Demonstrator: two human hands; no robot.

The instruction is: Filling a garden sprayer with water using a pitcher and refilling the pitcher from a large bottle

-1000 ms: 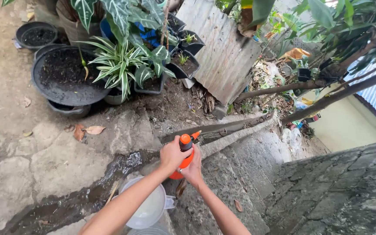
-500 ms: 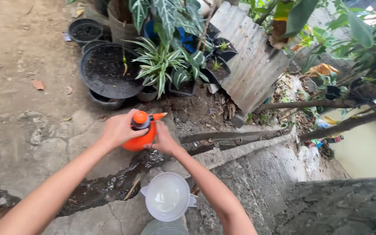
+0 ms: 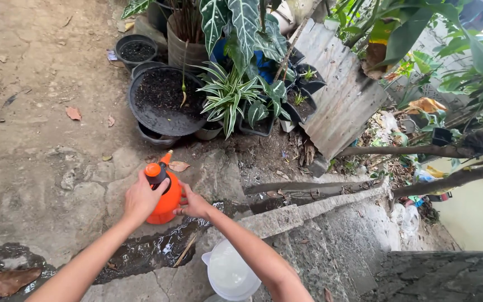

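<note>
Both hands grip an orange sprayer (image 3: 165, 197) over wet stone ground.

Head view: the left hand (image 3: 142, 197) wraps around the sprayer's top, fingers curled below the black cap; the right hand (image 3: 194, 204) presses closed against its side. The sprayer stands upright just above a wet gutter (image 3: 141, 251). A white jug (image 3: 230, 273) sits near the right forearm. Potted plants (image 3: 227, 95) and a soil basin (image 3: 166, 100) lie beyond.

1. Wide black pot (image 3: 166, 103) of bare soil on the ground, upper centre.
2. Striped-leaf plant (image 3: 227, 95) just beside it.
3. Corrugated metal sheet (image 3: 342, 100) leaning, tilted.
4. White lidded container (image 3: 231, 273) at bottom edge.
5. Wet gutter (image 3: 141, 254) crossing the stone.
</note>
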